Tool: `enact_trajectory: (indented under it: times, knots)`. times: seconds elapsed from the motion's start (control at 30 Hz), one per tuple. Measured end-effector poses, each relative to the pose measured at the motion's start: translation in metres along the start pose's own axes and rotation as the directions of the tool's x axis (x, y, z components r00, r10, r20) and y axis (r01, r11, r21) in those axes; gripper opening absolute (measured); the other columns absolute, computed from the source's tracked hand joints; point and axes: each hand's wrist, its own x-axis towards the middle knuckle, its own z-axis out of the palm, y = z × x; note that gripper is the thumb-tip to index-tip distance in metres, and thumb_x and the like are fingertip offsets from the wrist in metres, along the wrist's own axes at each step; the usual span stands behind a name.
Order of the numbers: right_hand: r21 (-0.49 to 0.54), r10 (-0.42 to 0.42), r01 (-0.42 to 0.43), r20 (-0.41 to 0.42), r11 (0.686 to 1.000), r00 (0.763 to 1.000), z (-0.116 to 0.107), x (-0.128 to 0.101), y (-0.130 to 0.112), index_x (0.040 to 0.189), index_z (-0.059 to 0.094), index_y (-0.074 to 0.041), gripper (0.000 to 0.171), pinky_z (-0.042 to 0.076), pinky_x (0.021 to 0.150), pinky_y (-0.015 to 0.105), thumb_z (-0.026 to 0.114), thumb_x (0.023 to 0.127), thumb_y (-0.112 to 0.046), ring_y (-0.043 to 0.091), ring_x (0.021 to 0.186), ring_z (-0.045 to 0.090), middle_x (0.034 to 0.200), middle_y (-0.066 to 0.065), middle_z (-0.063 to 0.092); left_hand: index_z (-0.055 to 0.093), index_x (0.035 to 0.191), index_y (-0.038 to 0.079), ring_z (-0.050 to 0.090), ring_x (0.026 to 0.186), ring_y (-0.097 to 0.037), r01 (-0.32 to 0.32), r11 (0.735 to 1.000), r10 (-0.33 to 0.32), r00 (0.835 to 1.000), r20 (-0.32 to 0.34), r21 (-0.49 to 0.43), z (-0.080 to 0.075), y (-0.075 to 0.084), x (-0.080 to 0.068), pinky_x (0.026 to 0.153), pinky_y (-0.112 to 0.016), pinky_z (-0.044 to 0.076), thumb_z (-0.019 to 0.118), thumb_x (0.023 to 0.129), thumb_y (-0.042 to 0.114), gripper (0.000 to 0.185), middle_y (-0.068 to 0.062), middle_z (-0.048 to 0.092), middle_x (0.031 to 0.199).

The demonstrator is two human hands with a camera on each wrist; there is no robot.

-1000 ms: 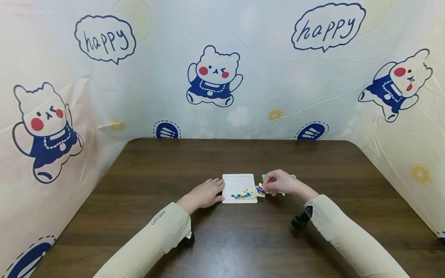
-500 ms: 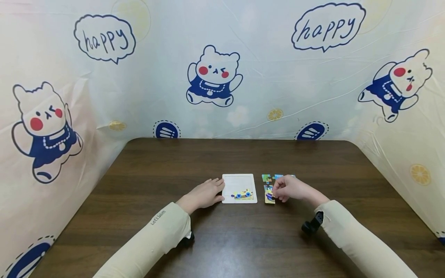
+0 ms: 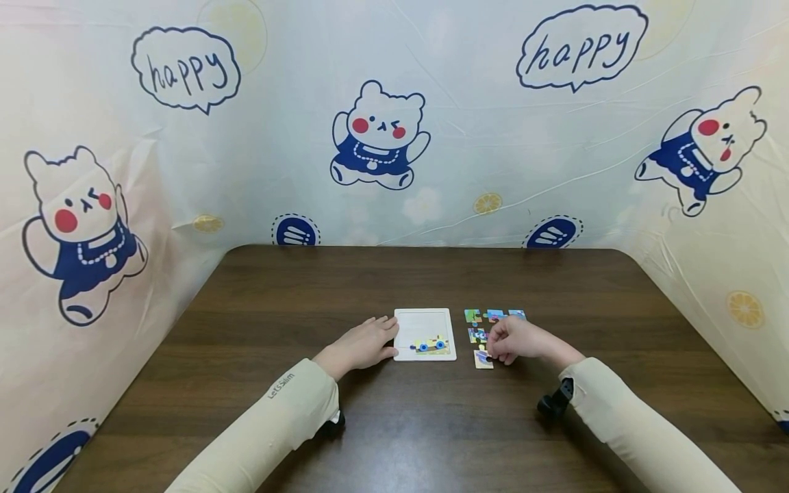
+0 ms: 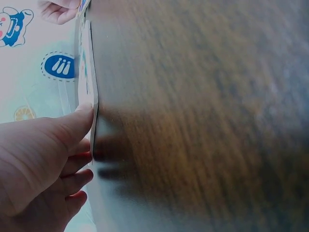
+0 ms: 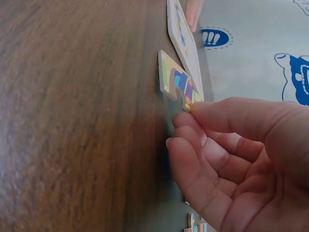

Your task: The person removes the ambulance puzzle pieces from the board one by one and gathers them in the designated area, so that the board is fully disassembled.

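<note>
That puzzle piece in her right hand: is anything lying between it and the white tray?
Nothing visible does. The piece, pinched by the right hand, lies just right of the tray, with only bare table between them. The other loose pieces sit farther back.

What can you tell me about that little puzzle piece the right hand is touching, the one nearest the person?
The puzzle piece is a small, flat, thick-edged jigsaw piece, wood or card by its pale edge, with a cream face printed in blue, purple and yellow. It has a notch cut into one side. It lies flat on the dark wooden table, just right of the white puzzle tray and apart from it. The right hand pinches its edge with the fingertips.
</note>
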Motion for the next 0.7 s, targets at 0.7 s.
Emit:
enact_trajectory:
  times: [0.7]
  knots:
    - [-0.051,0.028,-0.029,-0.015,0.998,0.999,0.0008,0.0066,0.0011,0.08,0.067,0.001,0.008,0.054,0.056,0.027,0.061,0.085,-0.003,0.01,0.06,0.054,0.067,-0.001,0.06,0.052,0.129,0.0,0.039,0.135,-0.033,-0.011,1.0,0.011,1.0,-0.004,0.016,-0.0015,0.0002,0.0,0.112,-0.046,0.031,0.055,0.095,0.028,0.044,-0.018,0.045,0.143]
